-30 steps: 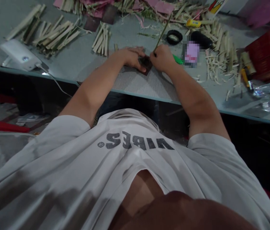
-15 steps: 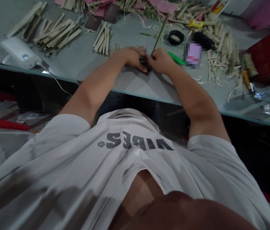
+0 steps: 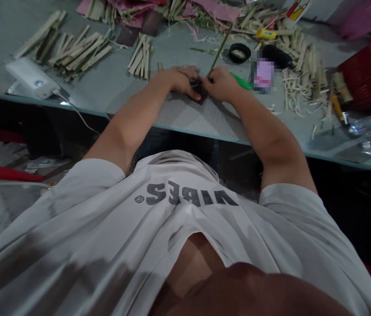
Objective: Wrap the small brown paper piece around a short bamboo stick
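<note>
My right hand [image 3: 221,83] is closed around the lower end of a thin bamboo stick [image 3: 219,49] that slants up and away from me. My left hand [image 3: 180,80] lies knuckles-up beside it, fingers curled and pressing on a small dark square piece [image 3: 200,94] that rests on the grey table [image 3: 113,83]. Both hands touch at the dark piece, and their fingertips are hidden. A green-handled tool [image 3: 240,81] lies just right of my right hand.
Bundles of split bamboo strips [image 3: 73,46] lie at the far left, a smaller bundle [image 3: 142,56] in front of my hands, loose strips [image 3: 304,70] at the right. A white device [image 3: 31,78] with a cable sits near the left edge. A black ring [image 3: 239,52], pink scraps, red box [image 3: 366,72].
My hands have drawn closer together over the dark piece, and the stick's lower end shifted slightly left. The view has drifted a little.
</note>
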A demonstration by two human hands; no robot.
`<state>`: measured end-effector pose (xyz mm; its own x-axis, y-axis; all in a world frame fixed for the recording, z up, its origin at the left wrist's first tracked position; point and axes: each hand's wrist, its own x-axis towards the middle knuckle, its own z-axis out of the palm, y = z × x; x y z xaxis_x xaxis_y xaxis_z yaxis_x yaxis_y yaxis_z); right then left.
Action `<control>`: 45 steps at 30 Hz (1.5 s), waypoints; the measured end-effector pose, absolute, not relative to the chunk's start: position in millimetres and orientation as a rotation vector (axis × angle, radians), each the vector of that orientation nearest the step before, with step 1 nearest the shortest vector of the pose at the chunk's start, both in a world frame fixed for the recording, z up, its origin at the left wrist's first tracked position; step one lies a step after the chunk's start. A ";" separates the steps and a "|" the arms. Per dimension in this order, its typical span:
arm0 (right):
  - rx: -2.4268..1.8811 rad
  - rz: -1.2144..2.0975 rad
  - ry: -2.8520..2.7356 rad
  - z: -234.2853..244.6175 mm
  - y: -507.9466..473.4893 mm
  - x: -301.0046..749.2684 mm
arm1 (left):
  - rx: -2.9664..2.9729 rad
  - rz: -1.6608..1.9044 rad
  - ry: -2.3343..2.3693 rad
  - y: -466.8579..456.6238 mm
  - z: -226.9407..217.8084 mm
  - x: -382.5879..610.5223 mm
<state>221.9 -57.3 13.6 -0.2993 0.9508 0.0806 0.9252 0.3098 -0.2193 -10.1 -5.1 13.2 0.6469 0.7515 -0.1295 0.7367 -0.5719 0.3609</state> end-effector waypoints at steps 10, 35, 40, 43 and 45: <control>-1.687 0.444 -1.964 7.1 -49.3 233.1 | 2.414 0.149 1.184 3.0 -0.7 -20.3; -1.261 1.328 -1.232 12.6 -56.3 224.6 | 2.146 0.963 0.699 -3.7 -7.2 11.6; -1.329 1.209 -1.319 14.9 -60.8 221.3 | 2.193 0.948 0.772 -16.2 1.8 9.4; -1.418 1.063 -1.404 15.5 -58.8 218.5 | 2.200 1.004 0.848 -15.9 4.7 8.4; -1.499 0.889 -1.462 17.0 -56.0 220.0 | 2.178 1.069 0.906 -11.2 4.6 6.7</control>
<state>220.0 -56.0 17.0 0.0681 0.9955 0.0656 0.3993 0.0330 -0.9162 6.7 -11.2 4.6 0.4579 0.7611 0.4594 0.3280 -0.6250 0.7084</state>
